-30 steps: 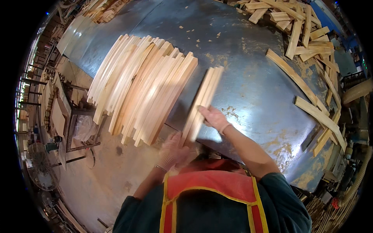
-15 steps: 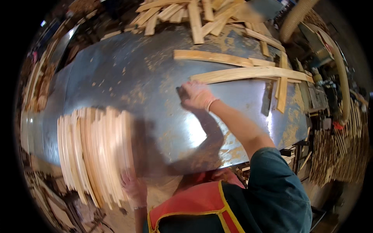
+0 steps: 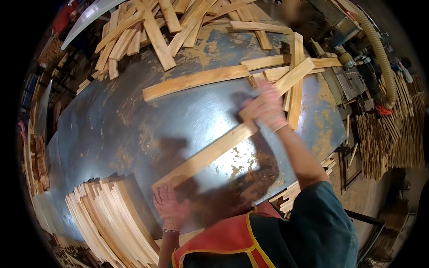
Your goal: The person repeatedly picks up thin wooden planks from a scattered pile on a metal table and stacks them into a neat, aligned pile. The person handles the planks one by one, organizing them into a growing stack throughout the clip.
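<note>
1. Workshop scene: big blue-grey metal tabletop (image 3: 178,120) with sawdust patches; ribbed beige hose (image 3: 380,49) and brown stacked timber strips (image 3: 375,143) at right.
2. Main piece: long, flat, pale wooden board (image 3: 204,154) slants across the near-middle of the table, lower end toward the person's left, upper end toward the right.
3. Right hand (image 3: 267,109), in a pinkish glove, is closed around the board's upper end; some motion blur. Short pale wooden plank (image 3: 295,76) juts out beyond the same hand; can't tell if it's held too or just lying there.
4. Left hand (image 3: 170,207), also gloved, has fingers at the board's lower end. Looks like contact, but can't tell whether it grips or only steadies.
5. Change: half a second ago the right hand was out over the table near the loose planks, with the left by the stack. Now one board spans both hands, apart from the stack, so handling has shifted to a single separate piece.
6. Neat side-by-side stack of pale wooden strips (image 3: 111,219) sits lower left, near the left hand, not touched by it.
7. Far side: jumbled heap of yellowish planks (image 3: 158,44); slightly curved yellowish plank (image 3: 194,81) lies nearer.
</note>
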The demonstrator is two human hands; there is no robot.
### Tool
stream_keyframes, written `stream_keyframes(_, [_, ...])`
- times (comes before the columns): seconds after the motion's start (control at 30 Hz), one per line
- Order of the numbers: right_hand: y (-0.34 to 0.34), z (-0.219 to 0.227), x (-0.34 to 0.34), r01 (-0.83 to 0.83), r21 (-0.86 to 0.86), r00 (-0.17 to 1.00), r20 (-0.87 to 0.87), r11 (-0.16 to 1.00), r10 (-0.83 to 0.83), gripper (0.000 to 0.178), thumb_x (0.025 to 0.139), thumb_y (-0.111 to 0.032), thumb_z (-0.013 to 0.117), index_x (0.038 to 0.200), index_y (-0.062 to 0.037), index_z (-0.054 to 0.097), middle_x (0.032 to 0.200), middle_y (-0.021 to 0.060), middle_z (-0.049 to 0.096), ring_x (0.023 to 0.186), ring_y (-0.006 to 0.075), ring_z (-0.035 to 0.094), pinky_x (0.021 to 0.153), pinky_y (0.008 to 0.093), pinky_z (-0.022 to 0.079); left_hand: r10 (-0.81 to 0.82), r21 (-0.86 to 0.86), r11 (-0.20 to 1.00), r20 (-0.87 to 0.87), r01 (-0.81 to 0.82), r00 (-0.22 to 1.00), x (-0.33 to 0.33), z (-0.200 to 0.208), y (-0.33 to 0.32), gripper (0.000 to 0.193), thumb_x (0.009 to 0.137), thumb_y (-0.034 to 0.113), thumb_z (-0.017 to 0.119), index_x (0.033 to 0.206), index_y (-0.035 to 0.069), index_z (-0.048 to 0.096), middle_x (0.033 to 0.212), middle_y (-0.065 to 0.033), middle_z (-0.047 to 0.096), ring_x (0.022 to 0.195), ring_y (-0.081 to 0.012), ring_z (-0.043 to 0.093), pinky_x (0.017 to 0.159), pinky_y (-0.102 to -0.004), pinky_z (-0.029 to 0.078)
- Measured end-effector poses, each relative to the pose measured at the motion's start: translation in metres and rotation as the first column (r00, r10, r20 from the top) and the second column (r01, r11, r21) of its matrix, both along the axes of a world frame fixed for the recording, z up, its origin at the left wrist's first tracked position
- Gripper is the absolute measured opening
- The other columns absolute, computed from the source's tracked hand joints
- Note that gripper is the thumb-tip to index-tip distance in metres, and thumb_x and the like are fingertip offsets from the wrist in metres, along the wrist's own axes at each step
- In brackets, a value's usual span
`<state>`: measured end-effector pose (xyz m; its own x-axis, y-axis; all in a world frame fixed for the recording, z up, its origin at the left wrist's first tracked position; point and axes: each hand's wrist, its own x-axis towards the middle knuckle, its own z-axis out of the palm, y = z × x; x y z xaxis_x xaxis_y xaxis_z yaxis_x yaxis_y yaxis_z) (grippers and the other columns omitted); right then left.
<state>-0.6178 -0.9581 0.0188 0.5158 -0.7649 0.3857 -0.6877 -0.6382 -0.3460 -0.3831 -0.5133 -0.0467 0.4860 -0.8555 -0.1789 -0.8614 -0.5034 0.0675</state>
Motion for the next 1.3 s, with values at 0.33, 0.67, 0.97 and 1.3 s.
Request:
stream_keyframes(0.33, [-0.103, -0.15, -0.197, 0.111, 0.83, 0.589, 0.388, 0.547, -0.708, 0.065, 0.085, -0.022, 0.087, 0.139, -0.0014, 0.058, 0.111, 0.0143, 0.074, 0.097, 0.024, 0.072, 0.084, 0.0369, 0.06, -0.083, 0.018, 0.996, -0.083, 0.085, 0.993, 0.027, -0.017, -0.072, 0.104, 0.072, 0.05, 0.09, 0.158, 0.011, 0.047, 0.147, -0.0142, 0.057, 0.141, -0.035, 0.049, 0.123, -0.0553, 0.032])
stream_keyframes(0.67, [0.208, -0.088, -0.022, -0.137, 0.873, 0.661, 0.433, 0.469, -0.613, 0.074, 0.091, -0.017, 0.082, 0.152, -0.0065, 0.041, 0.125, 0.011, 0.067, 0.109, 0.0245, 0.064, 0.094, 0.0387, 0.056, 0.345, 0.346, 0.857, -0.936, -0.382, -0.073, -0.021, 0.037, 0.054, 0.061, 0.086, 0.042, 0.082, 0.127, -0.001, 0.07, 0.111, -0.0197, 0.078, 0.099, -0.0439, 0.073, 0.09, -0.0449, 0.058])
stream_keyframes(0.97, [0.295, -0.077, 0.024, -0.225, 0.961, 0.958, 0.188, 0.162, 0.214, 0.084, 0.096, -0.046, 0.078, 0.156, 0.0035, 0.047, 0.12, 0.0174, 0.076, 0.108, 0.0222, 0.07, 0.095, 0.0338, 0.055, 0.198, -0.154, 0.963, -0.152, -0.221, 0.968, -0.002, 0.005, 0.2, 0.049, 0.093, 0.033, 0.075, 0.128, -0.001, 0.07, 0.13, -0.0146, 0.072, 0.101, -0.0269, 0.072, 0.094, -0.0379, 0.057])
stream_keyframes(1.3, [0.213, -0.033, 0.068, -0.484, 0.183, 0.643, -0.589, 0.856, 0.49, 0.074, 0.089, -0.03, 0.077, 0.156, -0.0191, 0.048, 0.155, 0.0104, 0.054, 0.147, 0.0299, 0.047, 0.12, 0.0454, 0.039, 0.363, -0.143, 0.928, 0.131, -0.345, 0.922, 0.02, -0.002, 0.253, 0.092, 0.084, 0.034, 0.083, 0.163, 0.011, 0.043, 0.166, -0.0182, 0.041, 0.156, -0.0402, 0.034, 0.128, -0.0546, 0.029])
